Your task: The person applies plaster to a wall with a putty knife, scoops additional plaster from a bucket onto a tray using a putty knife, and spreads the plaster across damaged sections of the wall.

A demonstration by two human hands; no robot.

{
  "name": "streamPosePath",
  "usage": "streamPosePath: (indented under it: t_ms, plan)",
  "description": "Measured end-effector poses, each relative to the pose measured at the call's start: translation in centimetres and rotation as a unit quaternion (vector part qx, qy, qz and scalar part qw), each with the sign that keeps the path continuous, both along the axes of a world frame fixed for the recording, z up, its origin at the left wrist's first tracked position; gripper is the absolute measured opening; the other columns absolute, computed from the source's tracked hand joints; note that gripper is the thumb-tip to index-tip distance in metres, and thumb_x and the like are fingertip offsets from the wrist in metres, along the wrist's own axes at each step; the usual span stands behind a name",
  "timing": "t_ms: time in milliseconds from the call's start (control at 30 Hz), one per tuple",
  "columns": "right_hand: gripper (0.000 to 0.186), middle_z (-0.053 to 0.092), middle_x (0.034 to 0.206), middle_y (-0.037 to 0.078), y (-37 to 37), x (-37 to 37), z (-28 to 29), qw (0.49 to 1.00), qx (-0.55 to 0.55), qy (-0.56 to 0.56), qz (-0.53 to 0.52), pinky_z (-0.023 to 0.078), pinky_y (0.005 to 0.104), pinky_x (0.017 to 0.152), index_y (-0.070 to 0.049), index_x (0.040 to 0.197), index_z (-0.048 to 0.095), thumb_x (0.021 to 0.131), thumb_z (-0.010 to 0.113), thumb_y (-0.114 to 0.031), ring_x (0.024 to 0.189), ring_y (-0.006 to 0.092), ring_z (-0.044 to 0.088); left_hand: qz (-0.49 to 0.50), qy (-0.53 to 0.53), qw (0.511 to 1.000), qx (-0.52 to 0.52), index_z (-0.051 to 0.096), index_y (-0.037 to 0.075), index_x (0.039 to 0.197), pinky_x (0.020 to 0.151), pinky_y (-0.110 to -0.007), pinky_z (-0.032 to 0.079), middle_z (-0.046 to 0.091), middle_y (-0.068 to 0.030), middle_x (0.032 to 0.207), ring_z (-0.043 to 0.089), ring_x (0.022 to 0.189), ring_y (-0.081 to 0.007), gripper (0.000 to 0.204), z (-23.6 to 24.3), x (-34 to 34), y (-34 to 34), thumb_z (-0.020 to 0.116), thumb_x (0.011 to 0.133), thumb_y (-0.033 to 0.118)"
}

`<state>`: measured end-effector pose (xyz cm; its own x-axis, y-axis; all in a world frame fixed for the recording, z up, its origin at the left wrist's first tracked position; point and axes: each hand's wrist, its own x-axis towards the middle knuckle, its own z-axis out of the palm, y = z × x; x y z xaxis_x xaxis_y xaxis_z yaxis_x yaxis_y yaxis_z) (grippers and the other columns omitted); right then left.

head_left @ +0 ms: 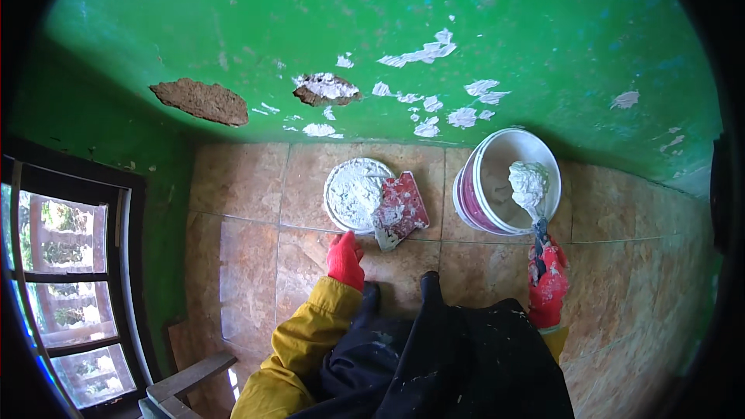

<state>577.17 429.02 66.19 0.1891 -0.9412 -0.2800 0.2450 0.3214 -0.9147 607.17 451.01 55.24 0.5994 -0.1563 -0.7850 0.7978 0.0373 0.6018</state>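
My left hand (346, 261), in a red glove, is closed at the near rim of a round white lid (329, 206). The fingertips are partly hidden, but they appear to pinch that rim. Thick white paste (357, 188) covers the lid. A red, paste-smeared flat spreader (403, 206) lies over the lid's right side and sticks out past it. My right hand (549, 283), also red-gloved and stained white, grips the dark handle of a putty knife (541, 231). A big lump of white paste (529, 183) coats its blade, which is over the mouth of a white bucket (485, 186).
A green wall (543, 31) rises ahead, with white patches and two brown holes, one partly filled (326, 88). Brown tiles (240, 264) form the floor. A dark-framed window (70, 279) stands at left; a wooden piece (190, 380) sits near my left arm.
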Motion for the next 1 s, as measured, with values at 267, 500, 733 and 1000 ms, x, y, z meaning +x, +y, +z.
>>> streamPosePath:
  t_ms: [267, 500, 733, 1000]
  plan:
    - [0.032, 0.059, 0.091, 0.011, 1.3, 1.6, -1.9, 0.998, 0.017, -0.045, 0.037, 0.051, 0.0208, 0.054, -0.002, 0.118, 0.050, 0.090, 0.052, -0.017, 0.072, 0.0149, 0.059, -0.033, 0.002, 0.995, -0.095, 0.050, 0.012, 0.115, 0.084, -0.040, 0.040, 0.054, -0.0003, 0.095, 0.053, 0.085, -0.0157, 0.032, -2.8, 5.2, 0.1, 0.053, 0.086, 0.023]
    - [0.034, 0.059, 0.093, 0.012, 0.6, 1.4, -2.0, 0.999, 0.016, -0.028, 0.024, 0.051, 0.0209, 0.055, -0.003, 0.119, 0.049, 0.090, 0.052, -0.020, 0.074, 0.0146, 0.059, -0.025, 0.099, 0.994, -0.035, 0.054, 0.017, 0.095, 0.089, -0.045, 0.033, 0.052, 0.0011, 0.086, 0.050, 0.084, -0.0158, 0.019, 0.4, 4.7, -2.8, 0.057, 0.082, 0.030]
    - [0.034, 0.060, 0.094, 0.009, 1.3, 3.3, -2.0, 0.999, -0.032, 0.042, -0.013, 0.048, 0.0196, 0.056, -0.002, 0.117, 0.050, 0.089, 0.052, -0.022, 0.073, 0.0132, 0.058, -0.069, -0.019, 0.995, -0.074, 0.057, 0.016, 0.105, 0.076, -0.045, 0.038, 0.053, -0.0036, 0.098, 0.047, 0.086, -0.0192, 0.026, -3.4, 7.6, -2.9, 0.057, 0.082, 0.029]
    - [0.038, 0.056, 0.105, 0.011, 0.5, 2.6, -2.9, 0.998, -0.029, 0.059, 0.021, 0.048, 0.0240, 0.071, -0.003, 0.122, 0.046, 0.090, 0.051, -0.022, 0.086, 0.0146, 0.056, -0.063, -0.018, 0.969, -0.239, 0.050, 0.005, 0.108, 0.079, -0.048, 0.049, 0.056, -0.0104, 0.101, 0.056, 0.092, -0.0260, 0.024, -3.4, 6.8, -5.3, 0.054, 0.087, 0.018]
